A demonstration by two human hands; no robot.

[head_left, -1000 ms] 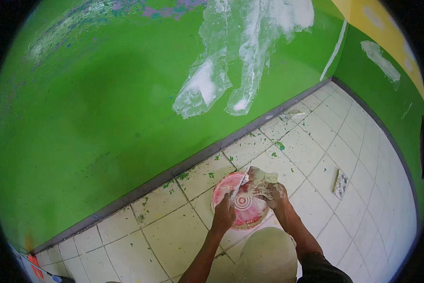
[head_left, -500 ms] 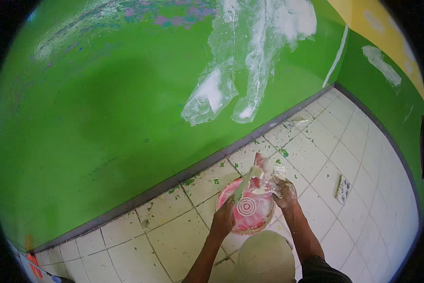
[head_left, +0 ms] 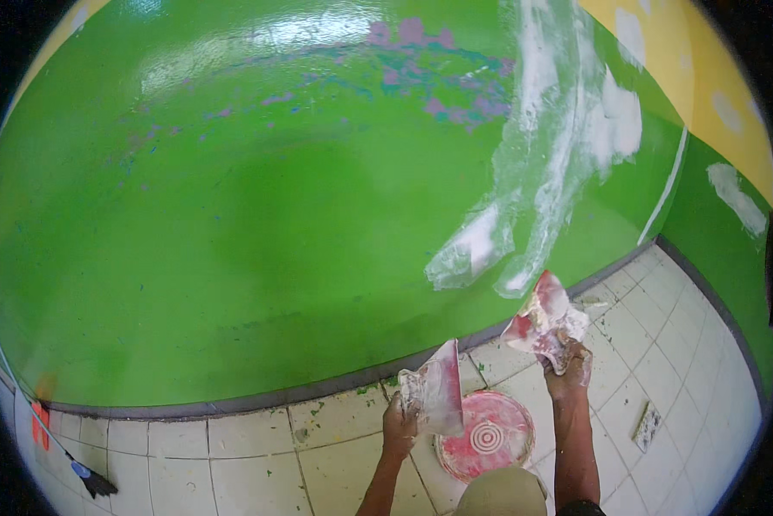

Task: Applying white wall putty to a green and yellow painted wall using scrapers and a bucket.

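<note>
My left hand [head_left: 398, 427] is closed on a flat putty spreader [head_left: 439, 391], its thin reddish-grey blade smeared with white and turned upright. In my right hand [head_left: 570, 371] is a bent red sheet [head_left: 543, 316] coated with thick white putty, held higher and farther to the right. The two pieces are apart. Below and between my hands, a round pink-red bucket lid [head_left: 487, 439] with pale rings at its centre shows white smears. Ahead, the green wall [head_left: 275, 258] carries long white putty streaks [head_left: 537, 193].
Pale floor tiles [head_left: 249, 464] hold scattered green paint flakes along the grey skirting [head_left: 275, 400]. A speckled block [head_left: 647, 426] lies on the right. At the far left, a broom [head_left: 90, 477] with a thin handle leans by an orange object [head_left: 41, 426]. The corner with yellow paint is at right.
My hands have separated and risen from over the lid, the right one moving up and right with the red sheet. The spreader now faces the wall. The view has tilted up and shifted left.
</note>
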